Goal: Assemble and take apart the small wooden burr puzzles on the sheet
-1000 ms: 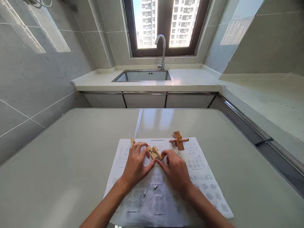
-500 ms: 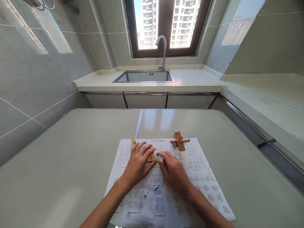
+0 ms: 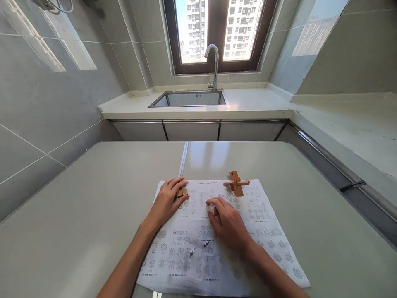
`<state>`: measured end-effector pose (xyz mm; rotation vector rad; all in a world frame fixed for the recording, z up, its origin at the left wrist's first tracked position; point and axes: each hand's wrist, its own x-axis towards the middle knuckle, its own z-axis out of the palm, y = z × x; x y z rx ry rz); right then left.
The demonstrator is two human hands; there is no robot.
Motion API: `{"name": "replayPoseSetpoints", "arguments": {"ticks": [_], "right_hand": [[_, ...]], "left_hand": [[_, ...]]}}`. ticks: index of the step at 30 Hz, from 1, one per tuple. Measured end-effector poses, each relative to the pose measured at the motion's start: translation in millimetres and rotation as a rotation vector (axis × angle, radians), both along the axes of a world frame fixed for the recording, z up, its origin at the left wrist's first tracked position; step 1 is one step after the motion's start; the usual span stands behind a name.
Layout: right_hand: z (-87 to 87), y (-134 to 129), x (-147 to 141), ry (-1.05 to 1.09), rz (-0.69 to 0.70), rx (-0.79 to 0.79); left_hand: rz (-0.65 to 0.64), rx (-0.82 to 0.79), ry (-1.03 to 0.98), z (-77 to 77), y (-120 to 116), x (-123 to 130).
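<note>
My left hand [image 3: 167, 199] lies at the upper left of a large printed sheet [image 3: 182, 227]. Its fingers curl over light-brown wooden pieces [image 3: 182, 192], with the thumb along their near side. Most of these pieces are hidden under the fingers. Near the sheet's middle, my right hand [image 3: 228, 221] is open and holds nothing, its fingers loosely bent and thumb apart. Beyond it, at the top edge of the sheet, a cross of notched wooden pieces [image 3: 236, 183] has one flat piece marked "2" and a rod-like piece across it.
Two small dark-and-white torn-looking spots [image 3: 192, 251] show on the lower sheet. The sheet rests on a pale table [image 3: 93, 198] with a seam. Behind stand a counter [image 3: 124, 108], a sink [image 3: 192, 99] and a tap [image 3: 215, 66]; another counter runs along the right.
My left hand has slid left and away from me with the wooden pieces, apart from my right hand. My right hand stays almost in place.
</note>
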<state>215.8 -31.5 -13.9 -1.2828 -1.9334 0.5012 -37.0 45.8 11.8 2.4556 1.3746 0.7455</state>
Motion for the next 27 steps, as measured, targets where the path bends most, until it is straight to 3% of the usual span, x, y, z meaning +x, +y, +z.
{"name": "replayPoseSetpoints", "arguments": {"ticks": [12,17,19,24,27], "right_hand": [[0.7,0,1,0.012,0.010,-0.015],[2.0,0,1,0.005,0.007,-0.003],[1.8,0,1,0.004,0.005,-0.003],[0.0,1,0,0.008,0.012,-0.002],[-0.6,1,0,0.011,-0.005,-0.009]], "left_hand": [[0.124,-0.048,0.023,0.3,8,-21],[0.147,0.072,0.068,4.1,1,-10],[0.081,0.115,0.083,6.6,-8,4],[-0.279,0.070,0.031,7.2,-37,47],[-0.348,0.008,-0.013,3.9,-49,63]]}}
